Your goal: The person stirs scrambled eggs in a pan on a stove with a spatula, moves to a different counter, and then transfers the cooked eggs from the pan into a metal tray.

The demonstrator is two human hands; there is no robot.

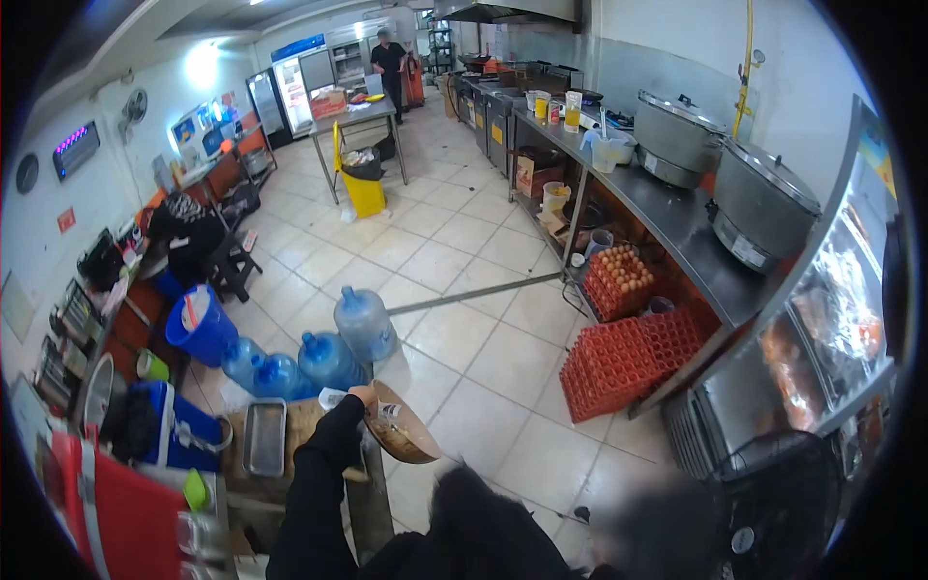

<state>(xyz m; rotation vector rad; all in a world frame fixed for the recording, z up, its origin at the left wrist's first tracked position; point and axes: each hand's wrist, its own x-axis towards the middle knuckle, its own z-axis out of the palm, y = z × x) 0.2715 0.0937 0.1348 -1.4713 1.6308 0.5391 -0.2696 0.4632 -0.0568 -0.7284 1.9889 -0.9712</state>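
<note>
My left hand (365, 396), at the end of a black sleeve, grips the near rim of a round brown bowl (406, 437). The bowl tilts above the tiled floor, beside a wooden-topped table. Printed paper (389, 410) shows at its upper inside, and some pale scraps seem to lie lower down. A white sheet of paper (332, 398) sticks out left of the hand. On the table, a rectangular metal tray (264, 438) lies to the left of my forearm. My right hand is out of view.
Several blue water jugs (330, 359) stand beyond the table, near a blue bin (201, 326). Red egg trays (612, 362) are stacked at right under a steel counter (670, 210). A blurred person (645, 529) is close at lower right; another person (388, 64) stands far back.
</note>
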